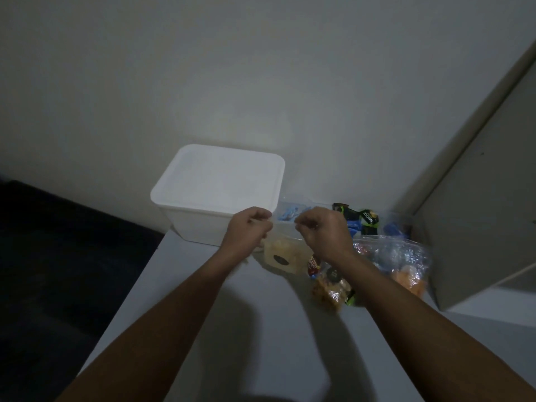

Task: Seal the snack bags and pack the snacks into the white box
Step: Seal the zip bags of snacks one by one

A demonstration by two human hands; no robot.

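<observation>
Two hands, left hand (249,227) and right hand (322,230), each pinch a top corner of the clear snack bag (285,255), holding its mouth taut for sealing, near the white box (217,192).

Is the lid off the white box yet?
No, the white box still shows a flat closed lid on top, while both hands, left hand and right hand, pinch the clear snack bag.

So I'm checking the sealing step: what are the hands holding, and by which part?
Both the left hand and right hand pinch the top edge of the clear snack bag, one near each end.
</observation>
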